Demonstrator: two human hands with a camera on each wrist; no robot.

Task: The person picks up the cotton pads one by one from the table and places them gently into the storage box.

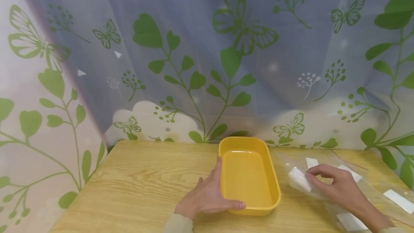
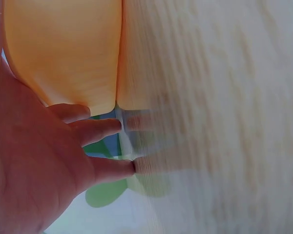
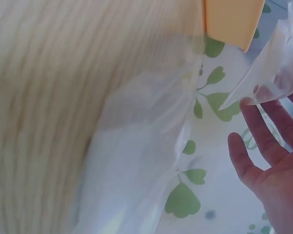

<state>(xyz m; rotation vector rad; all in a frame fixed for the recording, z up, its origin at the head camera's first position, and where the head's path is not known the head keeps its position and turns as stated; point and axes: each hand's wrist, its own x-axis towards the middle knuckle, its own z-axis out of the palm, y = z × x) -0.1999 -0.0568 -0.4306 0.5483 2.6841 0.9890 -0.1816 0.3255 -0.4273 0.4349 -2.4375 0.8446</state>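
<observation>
Wooden table (image 1: 136,186) bears yellow tray (image 1: 248,175), long axis running away.

Left hand (image 1: 207,197) lay palm-down, fingers straight, thumb extended toward the right. Right hand (image 1: 334,186) reached forward, fingers loosely bent, wrist angled inward.

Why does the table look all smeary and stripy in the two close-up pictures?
Motion blur: in the left wrist view the table streaks beside the yellow tray; in the right wrist view table and plastic bag smear too; the head view stays sharp.
</observation>
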